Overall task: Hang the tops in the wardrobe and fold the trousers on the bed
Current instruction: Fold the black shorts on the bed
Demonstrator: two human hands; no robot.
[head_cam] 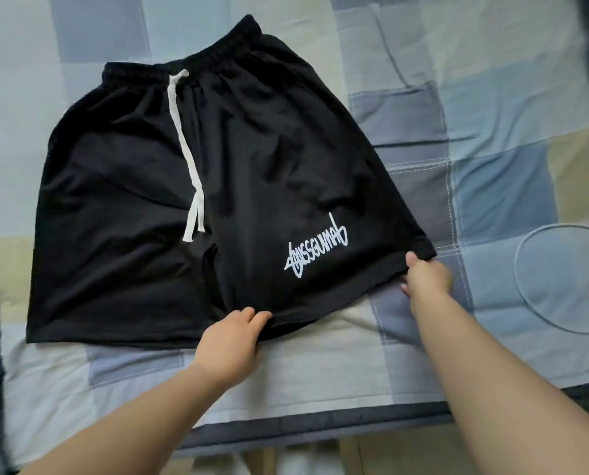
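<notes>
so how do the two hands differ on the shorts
The left hand pinches the black shorts at the middle of the hem, near the crotch; the right hand holds the hem's outer corner, nearer the white lettering. Both grip the same leg.

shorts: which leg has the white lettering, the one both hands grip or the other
The leg both hands grip at its hem: left hand near the crotch, right hand at the outer corner. The other leg is plain.

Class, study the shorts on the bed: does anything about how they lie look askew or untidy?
Yes. The black shorts lie rotated on the bedspread, the waistband slanting up to the right. The white drawstring trails loose down the front. Both hands, left hand and right hand, pinch the right leg's hem.
</notes>
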